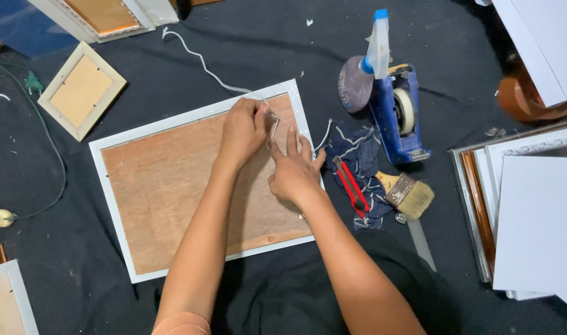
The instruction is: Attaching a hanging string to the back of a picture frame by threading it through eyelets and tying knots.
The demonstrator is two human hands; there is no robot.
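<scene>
Large picture frame [172, 186] lying face-down on dark cloth [79, 248] — white border, brown wooden backing board with visible grain. Left hand [243, 131] clenched around a small metal tool [273, 123] near the frame's upper right corner. Right hand [294, 172] pressed flat on the backing just beside it, fingers extended — grasping nothing. Red cutter [353, 186], paintbrush [409, 195], blue tape dispenser [398, 111] to the right.
</scene>
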